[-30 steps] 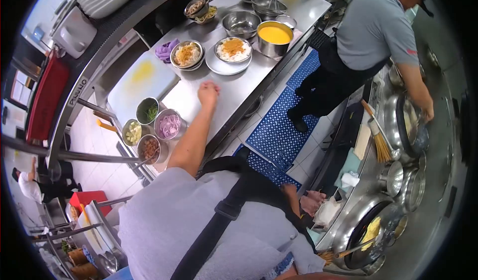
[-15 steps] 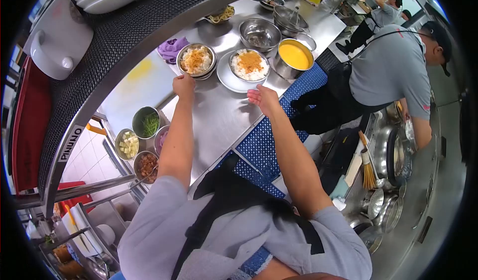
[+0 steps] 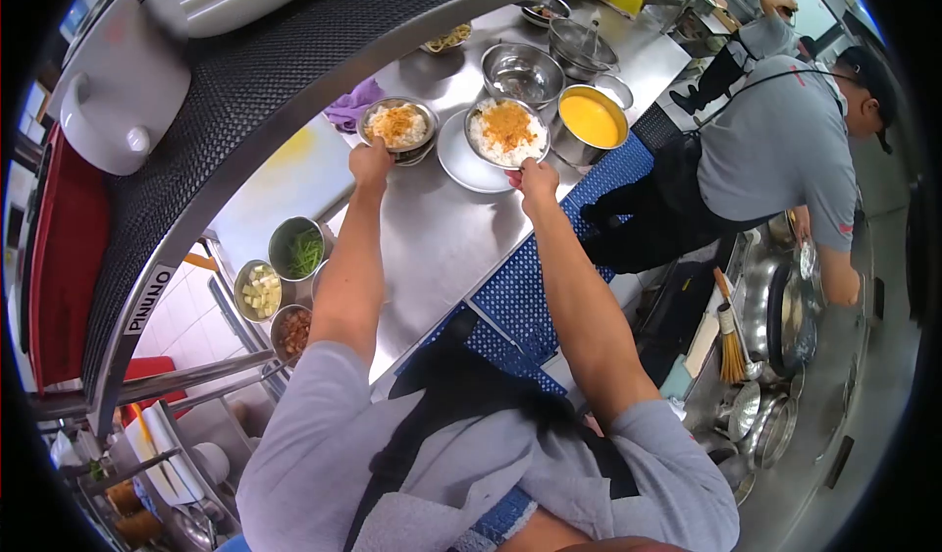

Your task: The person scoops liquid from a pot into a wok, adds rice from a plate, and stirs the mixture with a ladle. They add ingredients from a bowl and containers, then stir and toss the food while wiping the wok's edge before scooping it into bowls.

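My left hand (image 3: pixel 370 164) is closed on the near rim of a metal bowl (image 3: pixel 434 130), which tilts above another bowl, partly hidden beneath it. White rice with orange shreds (image 3: pixel 397 125) fills the tilted bowl. My right hand (image 3: pixel 536 183) grips the near edge of a second metal bowl (image 3: pixel 470 140), thumb on the rim and fingers underneath. That bowl holds rice topped with an orange-brown heap (image 3: pixel 508 126) and is raised over a white plate (image 3: pixel 455 159).
A pot of yellow liquid (image 3: pixel 564 143) stands right of the bowls, with an empty-looking steel bowl (image 3: pixel 505 73) behind. A purple cloth (image 3: pixel 353 106) lies left. Several ingredient containers (image 3: pixel 294 248) sit near my left forearm. A co-worker (image 3: pixel 770 150) bends over pans at the right.
My right hand, open beside the plate before, has taken hold of the right bowl and lifted it. The left bowl has risen and tilted off the one below.
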Motion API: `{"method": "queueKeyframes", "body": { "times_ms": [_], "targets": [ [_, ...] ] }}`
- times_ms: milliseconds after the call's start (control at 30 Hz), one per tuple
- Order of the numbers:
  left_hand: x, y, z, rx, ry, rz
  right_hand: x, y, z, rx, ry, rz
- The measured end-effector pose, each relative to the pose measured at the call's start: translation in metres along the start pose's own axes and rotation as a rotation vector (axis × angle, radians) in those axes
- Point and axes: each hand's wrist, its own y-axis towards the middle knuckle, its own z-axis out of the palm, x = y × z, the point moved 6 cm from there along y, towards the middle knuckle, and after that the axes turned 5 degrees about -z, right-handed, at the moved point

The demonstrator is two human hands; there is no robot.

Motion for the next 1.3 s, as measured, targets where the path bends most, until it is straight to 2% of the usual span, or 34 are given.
{"method": "queueKeyframes", "body": {
  "times_ms": [33,133,233,267,300,333,400,433,500,533,600,667,733,800,833,867,900,933,967,1000,1033,1067,1100,1133,1167,1200,1267,1300],
  "targets": [
    [-0.006,-0.003,-0.001,-0.030,0.024,0.038,0.005,-0.005,-0.005,0.013,0.016,-0.025],
    [-0.007,0.010,-0.006,-0.298,0.412,0.277,0.028,-0.031,-0.024,0.052,0.095,-0.093],
    [-0.016,-0.016,-0.015,-0.241,0.363,0.411,0.040,-0.062,-0.074,0.046,0.131,-0.211],
    [-0.022,-0.022,-0.017,-0.211,0.386,0.494,0.047,-0.082,-0.096,-0.006,0.044,-0.241],
    [0.003,-0.004,-0.012,-0.093,0.038,0.526,0.039,-0.095,-0.116,-0.014,0.151,-0.224],
    [-0.001,-0.020,-0.007,0.094,-0.194,0.619,0.043,-0.116,-0.137,-0.041,0.157,-0.246],
    [-0.027,-0.081,-0.012,0.122,-0.121,0.457,0.041,-0.167,-0.185,-0.074,0.104,-0.281],
    [-0.028,-0.096,-0.009,0.050,-0.008,0.600,0.047,-0.200,-0.209,-0.117,0.066,-0.284],
    [-0.055,-0.175,0.006,0.177,-0.066,0.529,0.029,-0.255,-0.270,-0.187,0.076,-0.292],
    [-0.065,-0.216,0.016,0.308,-0.083,0.468,0.019,-0.286,-0.301,-0.252,0.056,-0.271],
    [-0.052,-0.266,0.056,0.560,-0.163,0.517,-0.001,-0.356,-0.358,-0.377,0.029,-0.253],
    [-0.049,-0.348,0.093,0.752,-0.132,0.503,-0.004,-0.428,-0.400,-0.547,-0.028,-0.291],
    [-0.033,-0.430,0.140,0.976,-0.192,0.407,-0.037,-0.491,-0.444,-0.689,0.099,-0.380],
    [-0.043,-0.542,0.163,1.258,-0.085,0.343,-0.007,-0.567,-0.449,-0.876,0.102,-0.335],
    [-0.033,-0.587,0.182,1.380,-0.142,0.333,-0.028,-0.597,-0.468,-0.946,-0.019,-0.352],
    [-0.025,-0.629,0.201,1.488,-0.062,0.456,-0.045,-0.625,-0.475,-1.038,0.064,-0.354],
    [-0.020,-0.680,0.216,1.612,-0.038,0.468,-0.069,-0.649,-0.489,-1.110,-0.018,-0.354],
    [-0.016,-0.735,0.222,1.690,-0.002,0.430,-0.053,-0.678,-0.481,-1.178,0.144,-0.383],
    [-0.019,-0.799,0.213,1.766,-0.030,0.350,-0.059,-0.706,-0.481,-1.240,0.196,-0.401],
    [-0.003,-0.843,0.230,1.834,0.017,0.364,-0.063,-0.725,-0.484,-1.277,0.232,-0.435],
    [0.009,-0.889,0.242,1.833,0.021,0.430,-0.068,-0.746,-0.485,-1.342,0.264,-0.449],
    [-0.037,-0.855,0.287,1.890,0.031,0.516,-0.014,-0.698,-0.419,-1.436,0.224,-0.428],
    [-0.038,-0.914,0.278,1.926,-0.034,0.628,-0.020,-0.719,-0.423,-1.482,0.254,-0.416],
    [-0.021,-0.962,0.284,1.970,0.025,0.659,-0.025,-0.736,-0.428,-1.525,0.289,-0.437],
    [-0.008,-0.989,0.316,1.963,-0.037,0.882,-0.012,-0.732,-0.412,-1.576,0.303,-0.451],
    [-0.023,-1.019,0.294,1.771,0.053,1.210,-0.011,-0.736,-0.405,-1.616,0.333,-0.465],
    [0.002,-1.072,0.289,1.723,0.165,1.443,-0.006,-0.740,-0.397,-1.667,0.353,-0.475],
    [0.026,-1.087,0.280,1.791,0.133,1.551,-0.014,-0.741,-0.400,-1.674,0.389,-0.487]
  ]
}}
